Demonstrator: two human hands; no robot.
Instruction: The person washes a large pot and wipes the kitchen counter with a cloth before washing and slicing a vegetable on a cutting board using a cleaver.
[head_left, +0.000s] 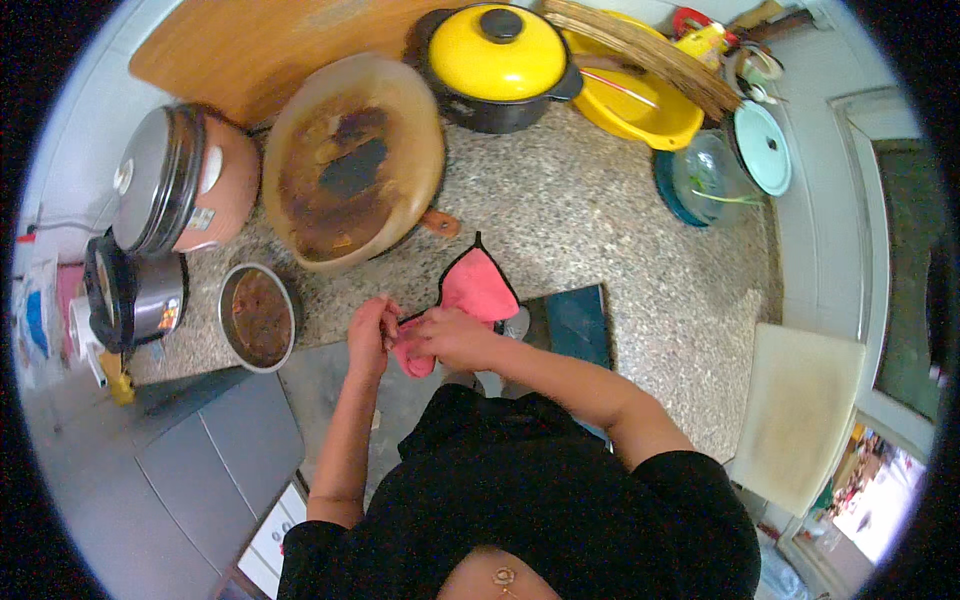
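Observation:
A pink cloth (478, 285) with black edging and a small black loop at its top corner hangs in front of my body, at the front edge of the counter. My right hand (461, 339) grips its middle, and the fabric bunches under the fingers. Close by on the left, my left hand (369, 336) pinches the black-edged end of the same cloth. The lower part of the cloth dangles below my fingers. Part of it is hidden behind my right hand.
The speckled stone counter (555, 202) bends around me. On it stand a large brown-stained pan or lid (352, 165), a metal bowl of brown food (260, 319), a rice cooker (217, 180), a yellow-lidded pot (499, 56) and a yellow basin (637, 97). A pale cutting board (799, 412) is at right.

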